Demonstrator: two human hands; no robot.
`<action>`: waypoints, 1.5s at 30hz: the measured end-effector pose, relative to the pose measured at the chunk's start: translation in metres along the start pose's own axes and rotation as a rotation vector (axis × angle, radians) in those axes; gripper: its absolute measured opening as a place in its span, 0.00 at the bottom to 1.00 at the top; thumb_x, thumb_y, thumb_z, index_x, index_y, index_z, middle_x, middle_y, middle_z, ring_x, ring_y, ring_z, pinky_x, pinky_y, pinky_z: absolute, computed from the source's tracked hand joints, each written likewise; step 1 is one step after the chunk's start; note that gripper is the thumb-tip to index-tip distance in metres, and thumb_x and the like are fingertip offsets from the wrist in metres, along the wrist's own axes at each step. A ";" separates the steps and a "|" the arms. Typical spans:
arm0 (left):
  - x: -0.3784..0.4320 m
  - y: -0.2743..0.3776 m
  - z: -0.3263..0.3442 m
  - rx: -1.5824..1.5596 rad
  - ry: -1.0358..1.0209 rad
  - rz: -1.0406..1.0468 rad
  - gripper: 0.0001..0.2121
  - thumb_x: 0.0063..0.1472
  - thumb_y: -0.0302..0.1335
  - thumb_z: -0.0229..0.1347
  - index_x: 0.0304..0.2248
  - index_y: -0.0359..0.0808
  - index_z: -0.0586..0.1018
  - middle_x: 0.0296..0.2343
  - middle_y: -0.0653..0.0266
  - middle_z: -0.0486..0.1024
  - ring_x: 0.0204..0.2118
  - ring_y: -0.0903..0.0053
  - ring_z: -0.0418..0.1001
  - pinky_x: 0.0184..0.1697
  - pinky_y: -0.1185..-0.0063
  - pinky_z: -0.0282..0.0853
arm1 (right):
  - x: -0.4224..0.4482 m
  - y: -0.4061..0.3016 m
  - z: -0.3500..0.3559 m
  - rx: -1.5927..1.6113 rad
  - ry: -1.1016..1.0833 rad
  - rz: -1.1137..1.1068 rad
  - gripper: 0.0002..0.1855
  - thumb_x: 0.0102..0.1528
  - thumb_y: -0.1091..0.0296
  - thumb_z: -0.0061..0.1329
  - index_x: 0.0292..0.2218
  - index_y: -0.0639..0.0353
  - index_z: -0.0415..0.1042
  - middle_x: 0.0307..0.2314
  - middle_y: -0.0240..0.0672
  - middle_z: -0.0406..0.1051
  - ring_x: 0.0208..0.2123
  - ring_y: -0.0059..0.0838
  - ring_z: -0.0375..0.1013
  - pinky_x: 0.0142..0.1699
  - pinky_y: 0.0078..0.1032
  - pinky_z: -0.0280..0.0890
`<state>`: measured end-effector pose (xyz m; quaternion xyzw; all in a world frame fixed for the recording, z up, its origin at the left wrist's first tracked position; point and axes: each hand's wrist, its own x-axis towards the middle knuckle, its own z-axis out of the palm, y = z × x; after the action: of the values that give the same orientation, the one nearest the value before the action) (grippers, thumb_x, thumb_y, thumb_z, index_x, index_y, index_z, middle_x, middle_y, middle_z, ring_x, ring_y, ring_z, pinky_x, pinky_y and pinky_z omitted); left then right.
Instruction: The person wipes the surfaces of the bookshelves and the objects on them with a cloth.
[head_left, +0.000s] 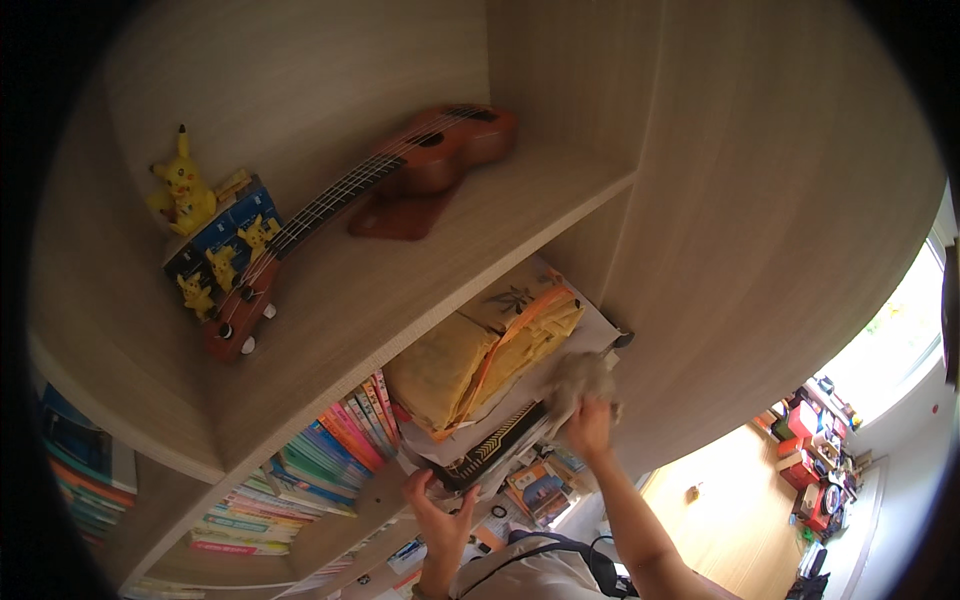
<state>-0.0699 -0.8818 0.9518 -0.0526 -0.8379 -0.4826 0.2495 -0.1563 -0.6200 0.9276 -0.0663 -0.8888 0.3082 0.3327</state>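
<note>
My right hand (591, 427) grips a crumpled grey-beige cloth (581, 382) at the right end of the lower shelf compartment. Beside the cloth lies a folded yellow bundle (450, 360) with an orange strap, on top of pale sheets and a black box (495, 442) with a gold pattern. Near the box's left end is my left hand (441, 521), thumb and fingers apart; whether it touches the box or the sheet there is not plain. On the shelf above lies a brown ukulele (427, 150), its neck pointing to the lower left.
Yellow figurines (186, 191) and blue boxes (232, 217) stand by the ukulele's head. Rows of books (330, 450) fill the lower shelves at left. The shelf's front edge (427, 322) runs diagonally above my hands. Papers and a book (541, 491) lie below; far right are boxes (806, 472) by a window.
</note>
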 end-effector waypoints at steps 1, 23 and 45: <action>0.000 0.000 0.000 -0.031 0.003 -0.008 0.35 0.43 0.26 0.69 0.48 0.31 0.62 0.42 0.51 0.60 0.44 0.60 0.63 0.46 0.69 0.62 | 0.011 0.006 0.001 0.003 0.002 -0.002 0.09 0.54 0.69 0.43 0.25 0.63 0.69 0.20 0.51 0.68 0.24 0.54 0.67 0.32 0.46 0.61; 0.001 0.006 0.004 0.010 0.037 -0.018 0.34 0.43 0.24 0.68 0.48 0.32 0.62 0.42 0.55 0.62 0.45 0.66 0.66 0.49 0.73 0.64 | -0.036 0.001 0.013 -0.159 -0.600 0.094 0.10 0.50 0.65 0.45 0.28 0.62 0.73 0.24 0.51 0.71 0.29 0.53 0.71 0.38 0.47 0.64; -0.049 0.012 -0.080 0.030 -0.008 0.253 0.23 0.58 0.31 0.54 0.53 0.35 0.68 0.53 0.47 0.62 0.58 0.53 0.58 0.59 0.61 0.55 | -0.114 -0.161 -0.053 0.831 -1.382 0.106 0.29 0.63 0.55 0.35 0.56 0.70 0.57 0.55 0.53 0.55 0.62 0.46 0.46 0.64 0.31 0.40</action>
<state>0.0060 -0.9351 0.9707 -0.1560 -0.8327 -0.4345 0.3056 -0.0213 -0.7592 0.9918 0.2260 -0.7022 0.6000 -0.3096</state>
